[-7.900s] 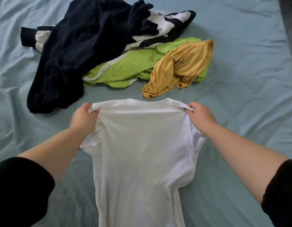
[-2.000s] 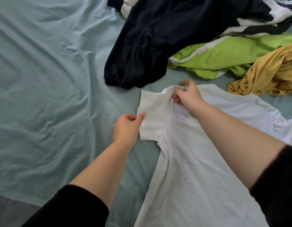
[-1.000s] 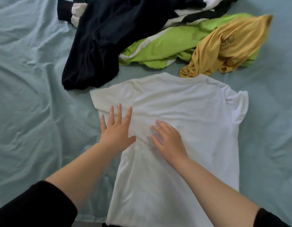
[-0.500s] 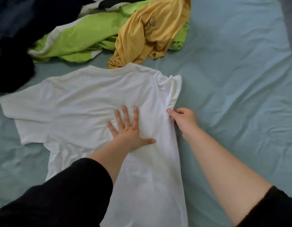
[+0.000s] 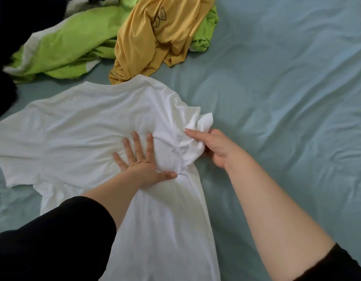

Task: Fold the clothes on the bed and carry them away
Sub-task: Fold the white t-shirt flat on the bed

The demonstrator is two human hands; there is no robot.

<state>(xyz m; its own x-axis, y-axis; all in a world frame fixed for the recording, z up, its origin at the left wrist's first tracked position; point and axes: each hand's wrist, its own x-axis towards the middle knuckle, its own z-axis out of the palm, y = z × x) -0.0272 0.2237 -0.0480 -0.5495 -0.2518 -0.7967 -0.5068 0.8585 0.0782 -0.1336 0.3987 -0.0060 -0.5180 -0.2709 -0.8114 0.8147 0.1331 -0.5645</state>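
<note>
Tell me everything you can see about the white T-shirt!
The white T-shirt is thin, soft-looking cloth, plain and wrinkled. It lies spread on the blue-green bed sheet, collar end next to a yellow garment. One short sleeve lies flat; the other is bunched up. The left hand presses flat on its middle, the right hand grips the bunched sleeve.

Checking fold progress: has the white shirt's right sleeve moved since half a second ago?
Yes. The right sleeve drew back from the yellow garment toward the person, bunched in the right hand.

Soft, even, dim daylight; faint shadows, no glare, slight blur, wide-angle bending toward edges.
</note>
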